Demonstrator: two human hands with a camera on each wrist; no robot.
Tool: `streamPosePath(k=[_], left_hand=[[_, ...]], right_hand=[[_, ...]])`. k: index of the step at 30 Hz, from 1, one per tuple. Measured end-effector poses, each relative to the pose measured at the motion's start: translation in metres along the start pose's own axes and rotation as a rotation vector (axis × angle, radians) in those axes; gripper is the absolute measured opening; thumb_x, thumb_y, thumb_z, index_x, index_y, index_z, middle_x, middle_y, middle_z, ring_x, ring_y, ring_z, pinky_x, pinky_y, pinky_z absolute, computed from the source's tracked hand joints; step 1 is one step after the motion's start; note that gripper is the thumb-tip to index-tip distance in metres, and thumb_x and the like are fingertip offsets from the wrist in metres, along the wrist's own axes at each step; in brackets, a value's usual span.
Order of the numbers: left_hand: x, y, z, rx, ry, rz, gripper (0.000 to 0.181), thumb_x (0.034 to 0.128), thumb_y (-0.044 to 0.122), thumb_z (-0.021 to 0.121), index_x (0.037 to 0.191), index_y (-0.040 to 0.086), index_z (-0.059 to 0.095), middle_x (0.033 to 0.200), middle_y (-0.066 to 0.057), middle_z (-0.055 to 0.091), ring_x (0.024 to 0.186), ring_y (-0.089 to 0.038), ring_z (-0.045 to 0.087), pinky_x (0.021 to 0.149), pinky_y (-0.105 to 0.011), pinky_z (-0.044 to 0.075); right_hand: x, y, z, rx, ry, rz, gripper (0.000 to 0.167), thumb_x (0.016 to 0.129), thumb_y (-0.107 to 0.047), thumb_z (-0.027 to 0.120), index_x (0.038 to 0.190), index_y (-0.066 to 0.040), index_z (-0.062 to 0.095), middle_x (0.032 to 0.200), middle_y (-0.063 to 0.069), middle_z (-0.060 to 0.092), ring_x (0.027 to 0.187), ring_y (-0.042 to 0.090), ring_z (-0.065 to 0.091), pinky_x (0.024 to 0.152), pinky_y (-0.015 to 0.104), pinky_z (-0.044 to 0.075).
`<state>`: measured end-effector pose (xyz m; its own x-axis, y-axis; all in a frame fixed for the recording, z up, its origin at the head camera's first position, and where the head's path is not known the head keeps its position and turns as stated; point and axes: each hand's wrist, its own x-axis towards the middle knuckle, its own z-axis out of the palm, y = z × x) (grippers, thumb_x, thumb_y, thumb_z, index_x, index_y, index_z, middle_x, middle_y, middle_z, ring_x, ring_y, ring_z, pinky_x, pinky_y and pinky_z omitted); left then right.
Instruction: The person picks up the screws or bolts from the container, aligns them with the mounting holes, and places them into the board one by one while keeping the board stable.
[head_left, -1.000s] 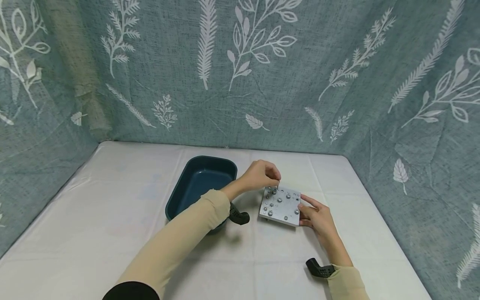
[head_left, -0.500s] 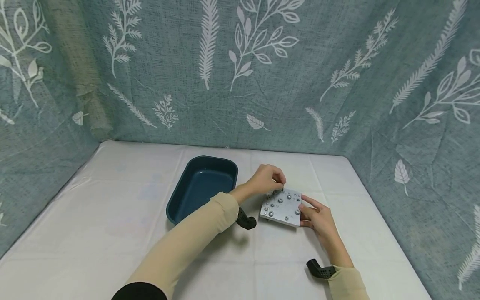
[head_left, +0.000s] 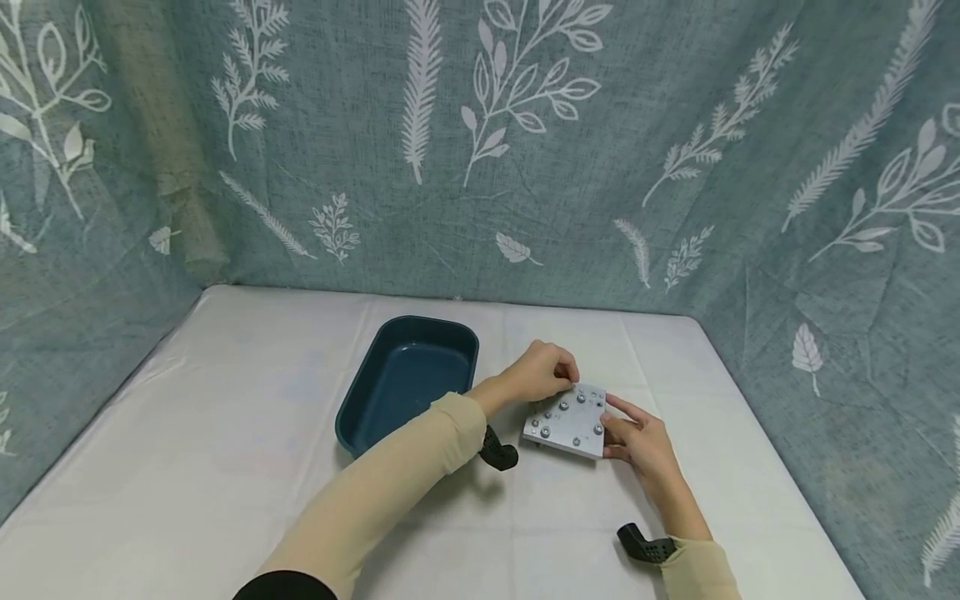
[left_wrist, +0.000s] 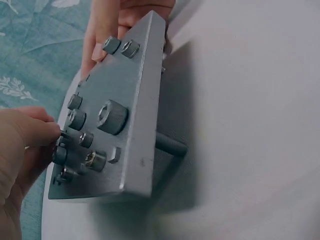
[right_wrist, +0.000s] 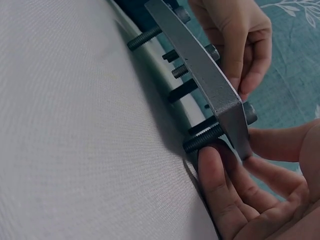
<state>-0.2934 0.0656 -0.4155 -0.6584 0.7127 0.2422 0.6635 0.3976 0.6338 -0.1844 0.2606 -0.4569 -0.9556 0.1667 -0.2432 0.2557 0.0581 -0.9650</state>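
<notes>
A square silvery metal plate [head_left: 564,423] with several socket-head screws through it is propped above the white cloth; in the right wrist view threaded shanks [right_wrist: 200,139] stick out beneath. My right hand [head_left: 641,442] grips the plate's right edge, thumb on the top face and fingers under it. Over the far edge, my left hand [head_left: 542,371] pinches a small metal screw [left_wrist: 65,134] close to the plate's top face. Fingertips hide most of that screw, and how deep it sits I cannot tell. Larger screw heads [left_wrist: 112,117] stand proud of the plate nearby.
A dark blue rectangular tray [head_left: 339,427] stands left of the plate, partly behind the left forearm. White cloth [head_left: 225,417] covers the table. A grey-green leaf-patterned curtain [head_left: 450,233] hangs behind and at both sides.
My left hand has moved a little to the right along the plate's far edge and lower, with the small screw between its fingertips. The right hand keeps its grip on the plate.
</notes>
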Motion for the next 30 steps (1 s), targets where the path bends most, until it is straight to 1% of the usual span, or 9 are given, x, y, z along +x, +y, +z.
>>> streamPosePath(k=[6,10,14,18,20,22,25,28,30], left_hand=[[-0.002,0.001,0.002,0.012,0.005,-0.027,0.011,0.0908,0.001,0.068,0.089,0.008,0.075,0.089,0.005,0.071,0.087,-0.005,0.064,0.079,-0.018,0.048],[-0.005,0.004,0.002,-0.002,-0.008,-0.089,0.01,0.0939,0.006,0.066,0.095,0.008,0.075,0.092,0.004,0.071,0.089,-0.007,0.064,0.081,-0.021,0.049],[-0.009,0.009,0.002,-0.001,-0.05,-0.135,0.018,0.0971,0.012,0.062,0.111,0.007,0.072,0.108,0.001,0.07,0.104,-0.011,0.062,0.091,-0.026,0.047],[-0.015,0.017,-0.002,0.031,-0.093,-0.115,0.034,0.0999,0.017,0.058,0.132,0.005,0.061,0.13,-0.003,0.061,0.125,-0.016,0.051,0.104,-0.029,0.039],[-0.02,0.023,-0.006,0.052,-0.101,-0.1,0.037,0.1007,0.019,0.058,0.135,0.006,0.058,0.134,-0.002,0.059,0.128,-0.017,0.048,0.106,-0.03,0.037],[-0.028,0.028,-0.012,0.058,-0.09,-0.081,0.036,0.1006,0.02,0.058,0.134,0.007,0.059,0.133,-0.003,0.06,0.127,-0.018,0.049,0.105,-0.031,0.038],[-0.048,0.034,-0.025,0.052,-0.054,-0.045,0.033,0.1004,0.019,0.059,0.131,0.007,0.06,0.13,-0.004,0.061,0.125,-0.019,0.052,0.104,-0.032,0.04],[-0.074,0.036,-0.04,0.033,-0.015,-0.02,0.033,0.1012,0.018,0.057,0.131,0.005,0.06,0.13,-0.006,0.061,0.125,-0.021,0.052,0.104,-0.035,0.04],[-0.095,0.037,-0.049,0.038,-0.002,-0.032,0.033,0.1022,0.02,0.055,0.131,0.005,0.059,0.131,-0.006,0.06,0.127,-0.022,0.05,0.105,-0.038,0.039]], right_hand=[[-0.001,-0.002,-0.001,0.003,-0.007,-0.022,0.049,0.097,-0.008,0.06,0.145,-0.007,0.048,0.1,0.013,0.069,0.078,0.019,0.067,0.062,0.029,0.056],[0.0,-0.002,-0.001,0.005,-0.012,-0.018,0.049,0.097,-0.009,0.061,0.145,-0.007,0.048,0.1,0.012,0.069,0.078,0.018,0.067,0.062,0.03,0.057],[0.0,-0.002,-0.003,-0.003,-0.019,-0.015,0.05,0.097,-0.01,0.061,0.145,-0.007,0.048,0.102,0.013,0.069,0.079,0.019,0.067,0.063,0.03,0.057],[0.001,0.0,-0.004,-0.007,-0.011,-0.009,0.049,0.097,-0.01,0.061,0.145,-0.009,0.049,0.104,0.012,0.069,0.08,0.018,0.067,0.063,0.029,0.057],[0.002,0.0,-0.004,-0.008,-0.007,-0.006,0.049,0.097,-0.01,0.061,0.144,-0.009,0.049,0.104,0.012,0.069,0.08,0.018,0.067,0.063,0.029,0.057],[0.003,-0.001,-0.005,-0.008,-0.009,-0.004,0.049,0.097,-0.01,0.061,0.144,-0.009,0.049,0.104,0.012,0.07,0.08,0.018,0.067,0.063,0.029,0.057],[0.002,-0.003,-0.006,-0.014,-0.019,-0.016,0.049,0.097,-0.01,0.061,0.144,-0.006,0.049,0.104,0.013,0.069,0.08,0.018,0.067,0.064,0.029,0.057],[0.001,-0.006,-0.006,-0.04,-0.007,-0.032,0.045,0.098,-0.01,0.06,0.141,-0.001,0.051,0.102,0.013,0.069,0.079,0.018,0.067,0.064,0.03,0.057],[-0.002,-0.008,-0.006,-0.072,0.016,-0.036,0.041,0.099,-0.01,0.059,0.137,0.002,0.053,0.1,0.012,0.069,0.078,0.017,0.067,0.065,0.03,0.057]])
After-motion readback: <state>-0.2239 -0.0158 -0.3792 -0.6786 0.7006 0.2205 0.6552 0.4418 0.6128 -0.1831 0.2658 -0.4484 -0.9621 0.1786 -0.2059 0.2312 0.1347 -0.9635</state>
